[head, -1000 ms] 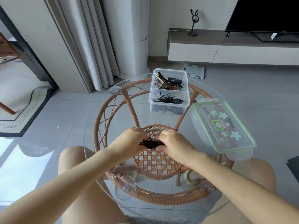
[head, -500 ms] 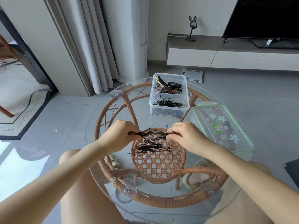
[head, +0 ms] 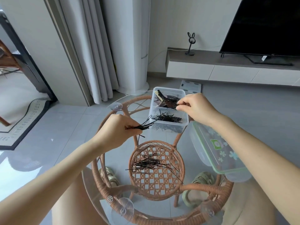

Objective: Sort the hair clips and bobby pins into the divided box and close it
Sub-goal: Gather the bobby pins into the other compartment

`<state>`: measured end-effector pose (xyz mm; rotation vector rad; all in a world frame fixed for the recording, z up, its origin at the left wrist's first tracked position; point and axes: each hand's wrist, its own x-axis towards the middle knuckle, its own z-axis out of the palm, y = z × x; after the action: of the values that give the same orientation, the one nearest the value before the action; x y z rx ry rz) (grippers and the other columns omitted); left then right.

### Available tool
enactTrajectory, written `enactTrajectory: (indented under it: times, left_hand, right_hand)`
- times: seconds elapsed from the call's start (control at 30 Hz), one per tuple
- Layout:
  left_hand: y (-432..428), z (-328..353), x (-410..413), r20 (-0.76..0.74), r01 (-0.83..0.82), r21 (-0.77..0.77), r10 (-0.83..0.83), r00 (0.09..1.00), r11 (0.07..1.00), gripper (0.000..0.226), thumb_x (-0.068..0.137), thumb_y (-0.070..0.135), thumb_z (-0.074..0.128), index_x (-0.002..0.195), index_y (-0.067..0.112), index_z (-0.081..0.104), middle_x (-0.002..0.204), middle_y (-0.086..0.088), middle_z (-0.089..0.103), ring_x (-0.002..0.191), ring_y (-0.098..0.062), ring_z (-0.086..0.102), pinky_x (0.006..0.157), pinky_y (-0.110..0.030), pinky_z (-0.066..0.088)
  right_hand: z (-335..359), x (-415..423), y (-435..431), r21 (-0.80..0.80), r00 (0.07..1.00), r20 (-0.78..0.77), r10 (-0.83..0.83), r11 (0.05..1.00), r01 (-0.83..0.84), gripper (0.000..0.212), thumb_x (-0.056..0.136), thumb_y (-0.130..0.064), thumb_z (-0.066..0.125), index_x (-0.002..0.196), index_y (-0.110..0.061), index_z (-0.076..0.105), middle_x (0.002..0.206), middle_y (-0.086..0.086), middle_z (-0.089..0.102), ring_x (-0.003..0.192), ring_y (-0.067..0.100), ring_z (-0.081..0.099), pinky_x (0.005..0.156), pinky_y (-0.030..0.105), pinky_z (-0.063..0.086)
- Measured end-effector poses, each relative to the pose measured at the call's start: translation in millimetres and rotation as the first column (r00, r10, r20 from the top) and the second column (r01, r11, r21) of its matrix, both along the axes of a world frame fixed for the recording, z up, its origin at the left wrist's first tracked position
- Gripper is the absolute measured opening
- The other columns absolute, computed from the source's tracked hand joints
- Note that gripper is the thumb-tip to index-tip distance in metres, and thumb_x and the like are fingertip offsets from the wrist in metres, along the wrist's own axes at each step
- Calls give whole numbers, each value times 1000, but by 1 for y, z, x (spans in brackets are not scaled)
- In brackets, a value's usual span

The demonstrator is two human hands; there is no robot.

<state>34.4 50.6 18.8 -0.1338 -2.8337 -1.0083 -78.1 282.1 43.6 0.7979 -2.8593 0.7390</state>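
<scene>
The divided box is clear plastic and rectangular, with 2 compartments. It stands open on the far part of the round glass bench, its long axis running away from the person. The far compartment holds hair clips in brown, black and gold, heaped crosswise. The near one holds black bobby pins, most lying roughly left to right.

The left hand has its fingers curled round a bundle of bobby pins, thin and black, held just left of the box's near corner. The bundle's long axis slants up toward the right, and its looped ends fan out toward the near compartment. 1 single pin hangs almost straight down below the fingers.

The right hand is at the box's right wall, thumb and forefinger pinching a thin dark piece. It lies about level and points left over the far compartment, near the divider. I cannot tell whether it is a clip or a pin.

A loose pile of bobby pins lies on the bench nearer the person, mostly left to right, with a few strays slanting toward the near right.

The lid, clear with a green rim and flower print, lies flat just right of the box, its long axis running from far left to near right.
</scene>
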Motion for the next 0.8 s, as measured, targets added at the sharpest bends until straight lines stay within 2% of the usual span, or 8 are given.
enactTrajectory:
  times: [0.07, 0.17, 0.27, 0.33, 0.43, 0.63, 0.7, 0.8]
  left_hand:
    - [1, 7, -4, -18, -11, 9, 11, 1000, 1000, 11, 77, 19, 72, 87, 19, 76, 65, -2, 69, 51, -16, 47, 62, -38, 48]
    - [-1, 19, -11, -35, -3, 2, 3, 999, 1000, 12, 76, 18, 72, 87, 20, 76, 56, 8, 60, 54, -8, 48, 56, -27, 44]
    - [-4, 31, -21, -47, -1, -38, -1, 999, 999, 13, 76, 20, 72, 88, 19, 76, 64, -2, 68, 58, -22, 57, 65, -36, 50]
    - [-3, 40, -29, -63, -7, -35, 5, 998, 999, 12, 76, 19, 72, 88, 17, 76, 72, -10, 72, 69, -34, 63, 69, -41, 54]
    - [5, 47, -44, -95, -1, -18, 0, 995, 1000, 14, 77, 17, 71, 90, 14, 76, 74, -12, 73, 73, -35, 65, 72, -40, 53]
    - [29, 35, -87, -11, 86, -69, -87, 996, 994, 17, 81, 21, 67, 75, 5, 71, 63, -20, 59, 54, -17, 34, 51, -28, 29]
    - [40, 27, -101, 13, 116, -126, -115, 993, 985, 23, 81, 21, 65, 69, 2, 64, 70, -25, 62, 57, -16, 34, 54, -29, 32]
    - [57, 16, -117, 63, 158, -210, -148, 987, 965, 19, 82, 20, 65, 85, 2, 71, 75, -19, 67, 60, -22, 45, 58, -29, 40]
  right_hand:
    - [-5, -16, -10, 70, 1000, 6, 13, 997, -13, 18, 84, -15, 62, 95, -3, 71, 96, 13, 71, 91, 28, 62, 81, 33, 45]
    - [-17, -27, -25, 193, 991, 130, 34, 979, -60, 18, 83, -20, 62, 93, -8, 71, 98, 11, 70, 92, 26, 62, 82, 35, 49]
    - [-23, -26, -32, 274, 976, 212, 51, 955, -110, 20, 83, -25, 62, 80, -7, 70, 85, 10, 69, 79, 25, 61, 62, 29, 43]
    - [-24, -28, -30, 241, 974, 220, 51, 965, -105, 25, 84, -27, 61, 89, -5, 69, 92, 13, 69, 85, 28, 62, 71, 33, 46]
    - [-23, -32, -20, 126, 980, 194, 39, 990, -64, 22, 87, -24, 58, 97, -9, 71, 101, 7, 71, 92, 22, 62, 86, 39, 49]
    - [-21, -30, 10, -77, 994, 98, -54, 995, 62, 19, 88, -14, 55, 84, -9, 72, 75, -1, 67, 60, 5, 55, 66, 26, 44]
    - [-19, -25, 18, -104, 992, 103, -66, 992, 77, 19, 88, -14, 56, 77, -12, 71, 65, -6, 61, 57, 10, 57, 62, 27, 44]
    - [-21, -21, 21, -83, 993, 81, -82, 993, 89, 23, 88, -16, 56, 69, -12, 68, 61, -5, 60, 64, 21, 61, 67, 31, 49]
